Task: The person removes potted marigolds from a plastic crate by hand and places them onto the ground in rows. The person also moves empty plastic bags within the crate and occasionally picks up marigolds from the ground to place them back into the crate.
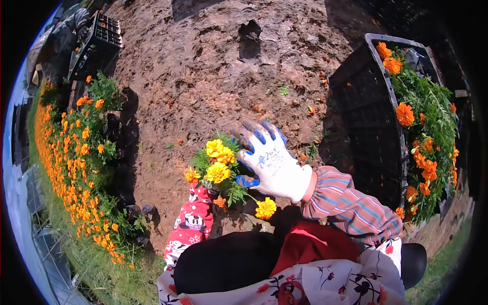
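A marigold plant [217, 172] with yellow blooms and green leaves stands in front of me, at the end of my left sleeve [195, 218]. Its foliage hides my left hand, which appears to hold the plant from below. Just right of the blooms is my right hand [272, 165], in a white glove with blue, muddy fingertips. Those fingers are spread, the thumb close beside the leaves. One yellow bloom [265, 208] hangs out on a stem below the right glove.
At the right stands a black crate [373, 117] full of orange marigolds [429, 170]. A row of orange marigolds [76, 162] runs along the left. Another black crate [101, 38] is at the upper left, beside a person [58, 38]. Bare soil [203, 76] lies ahead.
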The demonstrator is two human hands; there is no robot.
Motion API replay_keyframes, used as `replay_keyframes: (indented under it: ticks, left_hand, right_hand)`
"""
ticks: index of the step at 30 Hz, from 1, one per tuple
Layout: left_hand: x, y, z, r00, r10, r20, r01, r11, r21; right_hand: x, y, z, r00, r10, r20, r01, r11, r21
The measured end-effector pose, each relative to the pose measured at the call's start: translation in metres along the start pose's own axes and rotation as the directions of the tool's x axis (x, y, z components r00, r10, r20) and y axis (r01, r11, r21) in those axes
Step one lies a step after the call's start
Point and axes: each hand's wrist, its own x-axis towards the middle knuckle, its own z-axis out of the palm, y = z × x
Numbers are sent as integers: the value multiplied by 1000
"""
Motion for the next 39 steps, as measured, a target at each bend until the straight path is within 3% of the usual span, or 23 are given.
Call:
replay_keyframes:
  ticks: [3,6,10,12,13,14,16,18,20,22,23,26,27,29,30,32,34,36,38,39]
  left_hand:
    - [0,-1,1,1000,1,6,-1,1000,2]
    - [-1,-2,3,1000,7,9,-7,1000,-6]
    - [1,-2,4,1000,19,6,-19,1000,-12]
    - [2,-3,2,1000,27,5,-27,1000,-7]
    - [2,-4,2,1000,31,1,-31,999,-6]
    - [1,-4,2,999,35,3,-35,999,-6]
    - [3,-7,5,999,44,8,-44,999,-12]
    - [6,-8,9,998,60,14,-60,998,-12]
    - [11,-11,15,996,81,22,-80,997,-15]
    - [14,-14,20,995,95,10,-95,995,9]
    - [15,-15,21,996,84,-7,-83,996,34]
    - [14,-22,26,996,17,-88,-2,986,168]
    - [15,-21,28,993,40,-114,-20,985,174]
    - [16,-18,32,982,88,-166,-56,980,189]
    - [16,-12,26,983,172,-65,-124,884,450]
    - [20,-14,24,984,158,-80,-99,865,492]
    - [23,2,21,992,120,-33,-76,793,605]
    - [24,2,23,995,100,-31,-61,799,598]
    - [26,-2,26,986,96,-140,-29,908,419]
    - [29,4,26,968,181,-175,-84,887,454]
  right_hand:
    - [4,4,11,997,-48,52,50,998,-48]
    - [4,10,17,997,-61,-48,58,996,-70]
    - [1,13,15,990,-61,131,73,993,-93]
    - [-1,15,16,995,-29,-98,31,999,25]
    - [-1,14,7,960,89,-267,-45,985,167]
    - [1,21,-7,952,178,-249,-115,962,247]
    - [8,26,-39,915,182,-359,-114,972,203]
    - [9,16,-64,890,244,-385,-139,950,280]
    - [9,17,-80,915,207,-345,-94,943,319]
    - [7,21,-89,974,34,-225,5,985,172]
    - [7,19,-93,984,33,-175,0,982,189]
    - [0,8,-91,965,5,-261,44,982,183]
    - [-1,3,-93,985,45,-164,-22,990,141]
    - [-7,-4,-86,975,28,-219,2,991,135]
    - [-11,-9,-87,983,44,-179,-22,992,122]
    - [-14,-10,-81,970,-29,-243,44,998,53]
    - [-17,-15,-82,990,138,14,-138,990,-22]
    - [-15,-7,-68,996,91,16,-90,995,-42]
    - [-18,8,-49,1000,26,14,-25,998,-49]
    - [-17,8,-50,1000,22,14,-21,998,-51]
